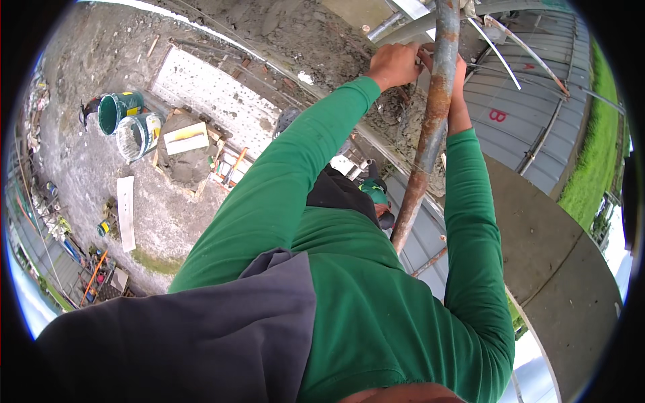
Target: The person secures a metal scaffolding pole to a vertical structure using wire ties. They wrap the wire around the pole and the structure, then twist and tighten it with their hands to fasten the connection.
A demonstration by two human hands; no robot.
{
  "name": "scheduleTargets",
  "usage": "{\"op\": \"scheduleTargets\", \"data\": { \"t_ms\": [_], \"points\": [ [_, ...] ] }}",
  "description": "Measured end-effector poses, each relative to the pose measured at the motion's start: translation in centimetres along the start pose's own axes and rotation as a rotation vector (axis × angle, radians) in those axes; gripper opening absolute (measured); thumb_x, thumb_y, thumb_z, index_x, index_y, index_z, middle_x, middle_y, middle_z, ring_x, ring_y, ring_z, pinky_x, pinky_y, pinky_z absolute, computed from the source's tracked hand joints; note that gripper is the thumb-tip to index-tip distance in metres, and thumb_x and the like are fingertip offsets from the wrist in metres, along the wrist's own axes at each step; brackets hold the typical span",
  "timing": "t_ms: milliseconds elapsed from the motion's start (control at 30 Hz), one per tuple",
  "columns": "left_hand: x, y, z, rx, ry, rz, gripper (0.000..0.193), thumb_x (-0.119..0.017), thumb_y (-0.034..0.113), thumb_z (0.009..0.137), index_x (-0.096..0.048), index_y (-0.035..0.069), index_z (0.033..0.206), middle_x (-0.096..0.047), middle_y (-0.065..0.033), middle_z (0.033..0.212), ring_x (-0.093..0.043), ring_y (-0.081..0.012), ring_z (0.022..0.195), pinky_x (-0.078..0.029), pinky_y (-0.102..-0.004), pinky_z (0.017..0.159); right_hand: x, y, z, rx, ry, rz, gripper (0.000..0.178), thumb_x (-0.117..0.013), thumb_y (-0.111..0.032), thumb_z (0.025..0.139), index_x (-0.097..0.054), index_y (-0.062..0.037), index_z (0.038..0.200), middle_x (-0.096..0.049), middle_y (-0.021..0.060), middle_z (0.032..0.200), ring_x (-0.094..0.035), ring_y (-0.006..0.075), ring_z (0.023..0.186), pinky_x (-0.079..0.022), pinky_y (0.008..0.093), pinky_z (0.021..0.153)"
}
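Note:
Both my hands are raised at the top of the view, on either side of a rusty metal pole [435, 114]. My left hand [395, 66] has its fingers curled in beside the pole, near a grey ledge with wet mortar [396, 111]. My right hand [458, 72] reaches round behind the pole, which covers much of it. Its fingertips show on the pole's left side, bent close to the left hand. Whatever the fingers grip is hidden. Just above the hands, a pale curved bar [410, 30] crosses behind the pole.
Far below are a green bucket [115, 114], a whitish bucket [138, 136], a trowel [186, 138] on a mortar board, and a speckled plank [211, 101]. Another person in a green helmet [374, 191] is beneath me. Corrugated metal sheets [517, 111] and a grey panel [557, 269] flank the right.

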State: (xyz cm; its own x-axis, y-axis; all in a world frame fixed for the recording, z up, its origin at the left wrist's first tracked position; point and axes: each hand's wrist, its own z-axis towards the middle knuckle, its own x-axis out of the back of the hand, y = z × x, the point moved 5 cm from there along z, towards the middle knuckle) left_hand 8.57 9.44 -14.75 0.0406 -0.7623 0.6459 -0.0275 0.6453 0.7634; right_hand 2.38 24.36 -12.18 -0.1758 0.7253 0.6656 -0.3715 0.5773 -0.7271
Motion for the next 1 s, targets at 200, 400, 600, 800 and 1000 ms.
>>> {"op": "scheduleTargets", "data": {
  "t_ms": [200,400,600,800,1000],
  "points": [
    [0.6,0.2,-0.2,0.083,-0.009,0.023,0.031,-0.069,0.034,0.091,-0.071,0.015,0.116,-0.078,-0.0151,0.096,-0.075,-0.0389,0.095,-0.059,-0.0511,0.086,-0.1,-0.9,-0.2,0.072,0.067,-0.041,0.022,-0.090,-0.012,0.085,-0.079,-0.0016,0.101,-0.077,0.0021,0.091,-0.067,0.0089,0.079,-0.056,0.0274,0.072],
    [0.5,0.2,-0.5,0.025,-0.025,-0.075,0.034,-0.073,0.036,0.092,-0.069,0.015,0.118,-0.079,-0.0140,0.095,-0.075,-0.0380,0.094,-0.059,-0.0512,0.086,-0.2,4.1,-0.8,-0.124,0.113,0.215,0.023,-0.087,-0.009,0.088,-0.076,0.0015,0.104,-0.075,0.0016,0.092,-0.067,0.0086,0.079,-0.056,0.0275,0.072],
    [0.0,-0.4,-0.4,0.019,-0.002,-0.013,0.036,-0.074,0.035,0.093,-0.065,0.014,0.120,-0.079,-0.0097,0.093,-0.076,-0.0363,0.091,-0.059,-0.0507,0.084,-1.0,4.2,-1.6,-0.207,0.038,0.619,0.021,-0.077,-0.004,0.095,-0.072,0.0036,0.114,-0.076,0.0082,0.100,-0.072,0.0158,0.086,-0.060,0.0326,0.079],
    [-1.0,-0.7,-0.2,-0.064,0.045,0.012,0.035,-0.075,0.032,0.092,-0.062,0.011,0.117,-0.077,-0.0089,0.084,-0.075,-0.0366,0.084,-0.058,-0.0523,0.081,-2.7,10.1,-1.5,-0.498,-0.034,0.688,0.031,-0.065,-0.013,0.103,-0.069,0.0056,0.127,-0.074,0.0148,0.120,-0.074,0.0275,0.106,-0.062,0.0419,0.094],
    [-0.2,-0.7,-0.9,-0.203,0.132,0.025,0.039,-0.074,0.030,0.091,-0.056,0.010,0.119,-0.072,-0.0199,0.074,-0.072,-0.0438,0.078,-0.054,-0.0530,0.081,-7.3,13.7,0.3,-0.602,-0.385,1.243,0.026,-0.074,-0.008,0.097,-0.072,0.0039,0.119,-0.074,0.0125,0.109,-0.072,0.0195,0.096,-0.060,0.0338,0.076]
  ]
}}
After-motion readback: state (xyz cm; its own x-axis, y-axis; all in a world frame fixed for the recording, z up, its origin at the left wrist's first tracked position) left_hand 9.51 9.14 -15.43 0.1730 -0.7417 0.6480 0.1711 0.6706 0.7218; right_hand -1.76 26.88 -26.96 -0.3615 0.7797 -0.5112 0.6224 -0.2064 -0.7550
